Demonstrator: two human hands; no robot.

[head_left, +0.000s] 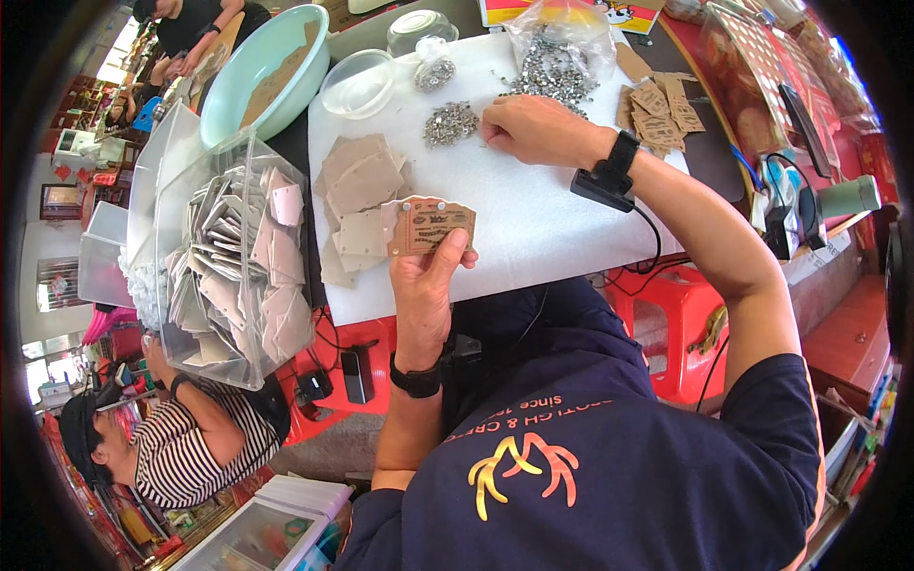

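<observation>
My left hand (428,285) grips a brown printed cardboard card (427,228) with wavy edges, its thumb lying across the front. Two round silver studs sit along the card's upper edge. Farther off, my right hand (533,126) is closed, fingertips bent down beside a small pile of shiny metal pieces (449,125); what they pinch, if anything, is hidden. A bigger heap of metal pieces (550,76) spills from a clear plastic bag (581,27) beyond that hand. Left of the held card, pale blank cards (360,179) lie in a loose stack.
A clear bin (243,276) full of pale cards stands at the left, below a mint-green basin (314,71). Round clear tubs (358,84) sit at the back. Brown printed cards (664,109) lie at the right. Another person in a striped shirt (190,447) sits at lower left.
</observation>
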